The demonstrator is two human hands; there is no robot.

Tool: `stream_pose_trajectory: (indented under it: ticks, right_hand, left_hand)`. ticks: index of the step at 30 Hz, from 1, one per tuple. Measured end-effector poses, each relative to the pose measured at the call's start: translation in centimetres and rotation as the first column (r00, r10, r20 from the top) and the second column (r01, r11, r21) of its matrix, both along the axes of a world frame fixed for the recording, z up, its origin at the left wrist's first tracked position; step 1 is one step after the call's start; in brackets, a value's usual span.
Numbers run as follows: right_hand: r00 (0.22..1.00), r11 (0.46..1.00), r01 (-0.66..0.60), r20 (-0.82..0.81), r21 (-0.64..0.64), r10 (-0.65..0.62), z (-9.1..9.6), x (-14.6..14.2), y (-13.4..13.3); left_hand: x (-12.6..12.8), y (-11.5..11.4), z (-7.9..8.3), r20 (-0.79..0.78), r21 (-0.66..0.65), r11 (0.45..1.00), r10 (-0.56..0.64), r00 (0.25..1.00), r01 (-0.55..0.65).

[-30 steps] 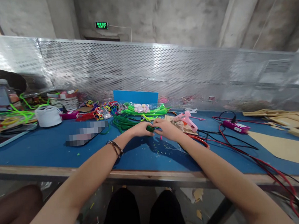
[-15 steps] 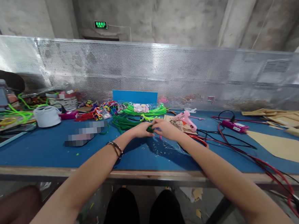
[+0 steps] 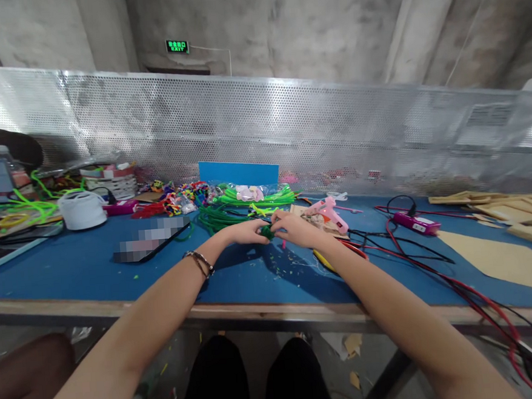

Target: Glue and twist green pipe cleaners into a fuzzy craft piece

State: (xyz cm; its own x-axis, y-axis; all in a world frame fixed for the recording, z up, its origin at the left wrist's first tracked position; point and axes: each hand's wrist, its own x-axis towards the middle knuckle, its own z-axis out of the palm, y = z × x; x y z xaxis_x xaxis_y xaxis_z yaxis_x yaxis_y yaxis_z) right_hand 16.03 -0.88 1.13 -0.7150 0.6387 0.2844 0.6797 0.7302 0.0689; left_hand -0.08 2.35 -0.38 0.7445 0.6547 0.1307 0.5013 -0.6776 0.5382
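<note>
Over the middle of the blue tabletop, my left hand (image 3: pixel 247 232) and my right hand (image 3: pixel 293 229) meet at a small dark green fuzzy piece, apparently pipe cleaner (image 3: pixel 267 231). The left fingers close on its left side; the right fingertips pinch it from the right and above. Just behind lie a bundle of dark green pipe cleaners (image 3: pixel 210 220) and a plastic-wrapped bright green bundle (image 3: pixel 281 195). A pink glue gun (image 3: pixel 328 213) rests right of my right hand. Below my right wrist, a yellow curved handle (image 3: pixel 324 261) shows partly.
A smartphone (image 3: pixel 153 239) lies left of my hands, near a white roll (image 3: pixel 82 210). Red and black cables run to a purple power strip (image 3: pixel 417 223) at the right, beside beige sheets (image 3: pixel 502 256). A perforated metal screen (image 3: pixel 242 116) stands behind. Another person's limb (image 3: pixel 28 386) shows lower left.
Both hands stay together, the left one shifting slightly left. More of the dark green piece shows between them, and the yellow handle has come into sight under my right forearm.
</note>
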Motion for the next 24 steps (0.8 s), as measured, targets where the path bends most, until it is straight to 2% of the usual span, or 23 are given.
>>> stream_pose_trajectory:
  ticks: [7, 11, 14, 17, 24]
  right_hand:
    - [0.998, 0.999, 0.048, 0.03, -0.005, -0.048, 0.2, -0.3, -0.5]
    - [0.998, 0.998, 0.064, -0.017, 0.003, -0.064, 0.0, -0.4, -0.7]
    - [0.99, 0.999, 0.043, -0.131, 0.001, -0.043, -0.2, -0.1, -0.3]
    - [0.977, 1.0, 0.01, -0.211, -0.013, -0.013, -0.5, 0.0, 0.3]
    - [0.978, 0.997, 0.042, -0.201, -0.065, -0.054, -1.1, 0.0, 0.7]
  left_hand:
    - [-0.3, 0.0, 0.1, -0.004, -0.098, 0.995, -0.024, 1.0, 0.023]
    - [-0.2, 0.0, -0.1, -0.026, -0.003, 1.0, 0.021, 0.999, -0.021]
    - [0.0, -0.2, 0.0, -0.002, 0.099, 0.993, 0.071, 0.997, -0.071]
    - [0.1, -0.2, -0.1, 0.016, 0.131, 0.988, 0.076, 0.997, -0.078]
    - [0.4, 0.3, -0.6, -0.047, 0.196, 0.979, 0.072, 0.996, -0.062]
